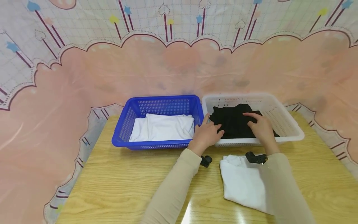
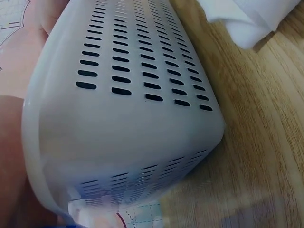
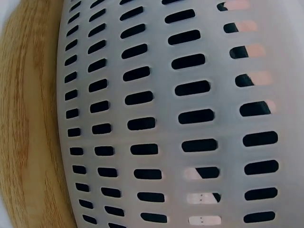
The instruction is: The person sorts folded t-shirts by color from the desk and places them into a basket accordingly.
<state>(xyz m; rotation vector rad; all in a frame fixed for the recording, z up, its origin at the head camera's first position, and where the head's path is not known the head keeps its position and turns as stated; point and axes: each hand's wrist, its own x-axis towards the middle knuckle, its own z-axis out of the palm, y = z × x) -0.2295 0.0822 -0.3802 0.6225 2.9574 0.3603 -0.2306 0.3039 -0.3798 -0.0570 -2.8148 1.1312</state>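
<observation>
A black folded garment (image 1: 233,123) lies in the white plastic basket (image 1: 291,137) in the head view. My left hand (image 1: 206,134) is over the basket's front left corner, fingers spread at the garment's left edge. In the left wrist view, part of that hand (image 2: 12,161) shows beside the basket rim (image 2: 31,142). My right hand (image 1: 261,127) reaches over the front rim, thumb and forefinger apart above the garment's right side. The right wrist view shows only the slotted basket wall (image 3: 166,133), with dark cloth behind its slots; the hand is out of that view.
A blue basket (image 1: 120,144) holding folded white cloth (image 1: 167,127) stands left against the white one. Another folded white cloth (image 1: 243,183) lies on the wooden table (image 1: 117,186) in front, partly under the right forearm. A patterned curtain (image 1: 156,71) hangs behind.
</observation>
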